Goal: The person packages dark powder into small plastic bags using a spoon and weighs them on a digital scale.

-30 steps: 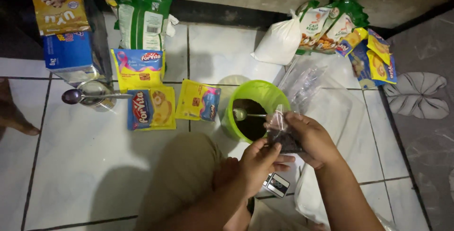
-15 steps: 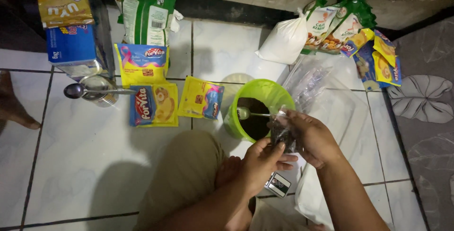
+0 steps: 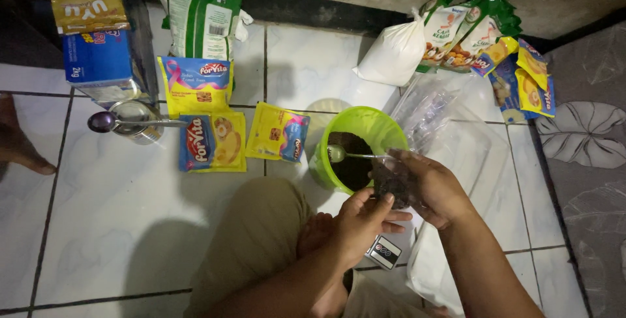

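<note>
Both my left hand and right hand pinch a small clear bag of dark powder beside the green bowl; emptying it needs a steady tilt, I judge.

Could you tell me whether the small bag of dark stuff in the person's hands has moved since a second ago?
Yes. The small bag has sunk slightly relative to the green bucket, now lying over its near rim, between the left hand and right hand.
</note>
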